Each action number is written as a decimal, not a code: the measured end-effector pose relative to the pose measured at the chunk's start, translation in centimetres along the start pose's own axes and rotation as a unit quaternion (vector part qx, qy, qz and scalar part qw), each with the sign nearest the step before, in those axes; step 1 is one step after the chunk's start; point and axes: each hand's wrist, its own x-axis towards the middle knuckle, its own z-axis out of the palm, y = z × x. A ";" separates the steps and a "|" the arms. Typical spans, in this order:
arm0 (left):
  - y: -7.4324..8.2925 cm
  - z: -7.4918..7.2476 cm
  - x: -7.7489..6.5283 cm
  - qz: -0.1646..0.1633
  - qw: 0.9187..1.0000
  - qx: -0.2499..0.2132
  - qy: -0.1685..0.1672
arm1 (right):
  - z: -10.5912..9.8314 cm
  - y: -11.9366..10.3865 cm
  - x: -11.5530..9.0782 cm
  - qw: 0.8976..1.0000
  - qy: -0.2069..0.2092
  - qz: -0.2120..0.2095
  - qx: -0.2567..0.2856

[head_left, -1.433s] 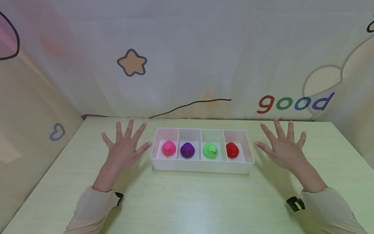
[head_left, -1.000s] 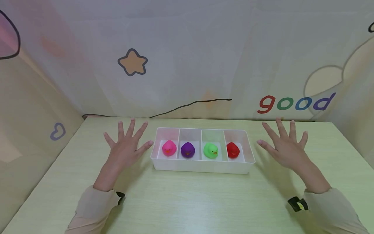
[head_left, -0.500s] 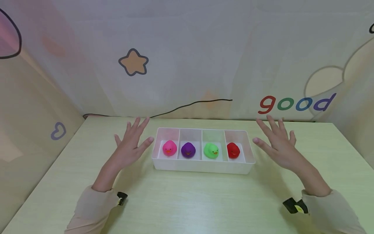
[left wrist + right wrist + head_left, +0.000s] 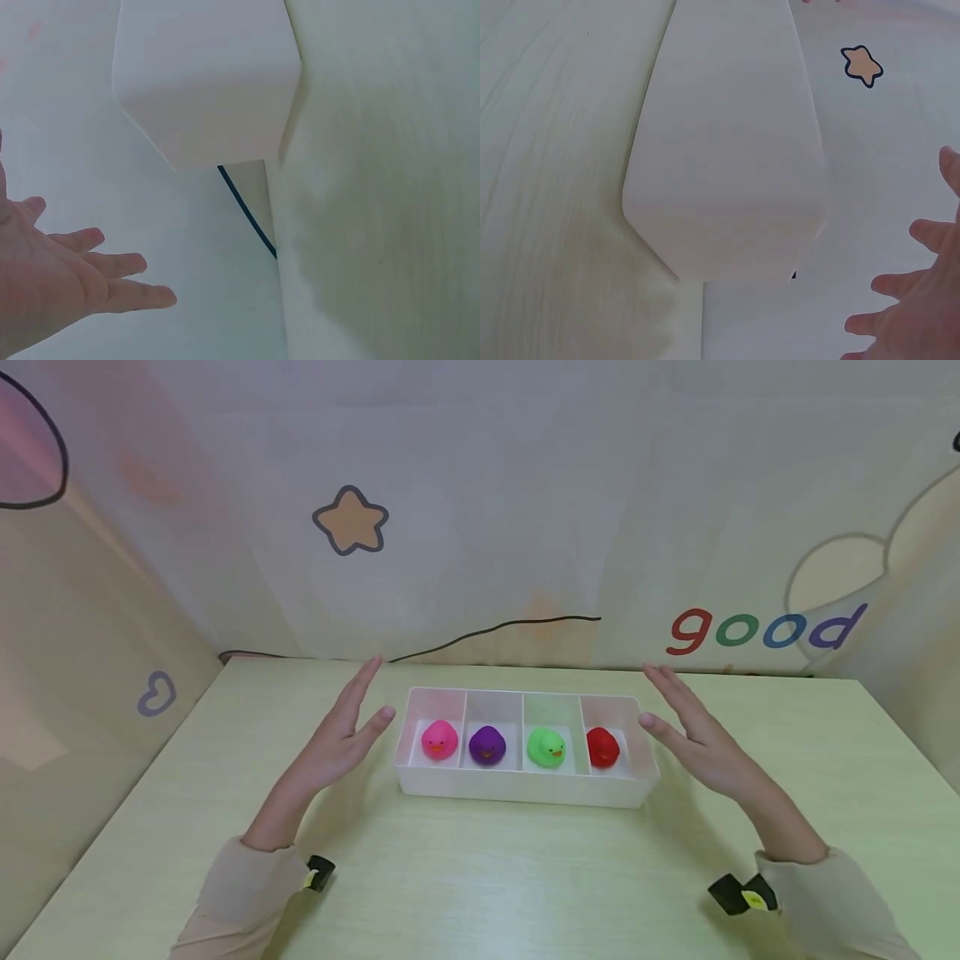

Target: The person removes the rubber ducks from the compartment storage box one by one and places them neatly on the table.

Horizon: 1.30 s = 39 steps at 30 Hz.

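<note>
A white box (image 4: 525, 787) divided into compartments stands on the table. From left to right it holds a pink toy duck (image 4: 439, 740), a purple duck (image 4: 487, 746), a green duck (image 4: 546, 747) and a red duck (image 4: 603, 748), one per compartment. My left hand (image 4: 337, 743) hovers just off the box's left end, fingers straight, palm turned inward. Off the right end, my right hand (image 4: 705, 747) mirrors it with straight fingers and the thumb near the rim. Neither hand holds anything. Both wrist views show the box's outer wall (image 4: 210, 82) beside spread fingers.
The pale wooden table (image 4: 480, 868) ends at a printed cloth backdrop (image 4: 480, 510) behind the box. Side cloths flank the table. Each sleeve has a black strap (image 4: 321, 872) at the wrist.
Both hands have turned from palms down with spread fingers to palms facing inward. The right hand has also moved left, closer to the box. The ducks and box stay put.
</note>
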 end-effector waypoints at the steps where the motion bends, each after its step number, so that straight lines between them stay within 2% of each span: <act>1: 0.0 0.0 0.0 -0.001 1.000 -0.010 0.000 | 0.1 0.0 0.0 1.000 -0.002 0.003 0.009; 7: -0.1 0.2 0.0 -0.022 0.997 -0.075 -0.008 | 0.5 0.4 0.1 0.999 -0.010 0.017 0.049; 13: 0.0 0.3 -0.1 -0.055 0.991 -0.124 -0.015 | 0.8 0.6 0.0 0.997 -0.017 0.046 0.062; 23: -0.4 0.8 0.3 -0.088 0.984 -0.156 -0.011 | 1.2 1.1 0.1 0.992 0.001 0.056 0.110; 33: -0.8 1.6 0.8 -0.122 0.978 -0.169 -0.030 | 1.8 1.6 -0.1 0.991 0.047 0.066 0.106; 39: -0.8 1.9 1.0 -0.146 0.973 -0.174 -0.052 | 2.2 2.0 0.1 0.992 0.038 0.062 0.103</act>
